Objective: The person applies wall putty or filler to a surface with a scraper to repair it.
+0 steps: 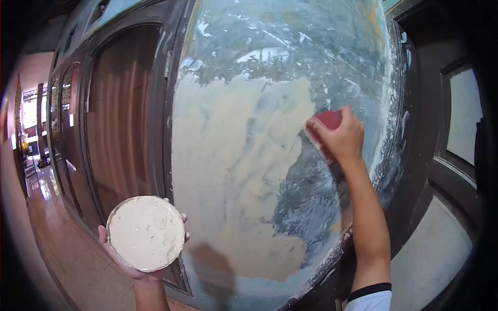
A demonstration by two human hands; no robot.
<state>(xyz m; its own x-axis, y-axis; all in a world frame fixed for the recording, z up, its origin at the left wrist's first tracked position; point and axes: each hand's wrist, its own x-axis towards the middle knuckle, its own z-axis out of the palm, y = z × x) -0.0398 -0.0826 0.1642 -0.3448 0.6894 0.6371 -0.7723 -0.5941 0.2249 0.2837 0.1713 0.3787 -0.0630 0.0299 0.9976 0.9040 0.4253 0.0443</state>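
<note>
Flanking wall: dark wooden doors.

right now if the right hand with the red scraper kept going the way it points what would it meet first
The right hand points its red scraper left along the wall panel; it would likely first meet the cream putty patch just beside the blade.

From where I watched, my left hand held a bowl of paste low in front of the wall panel, at its lower left edge. My right hand pressed a scraper against the panel's upper right part. A door stood just left of the panel, another door frame to its right, and a tiled floor ran along below the left door.
</note>
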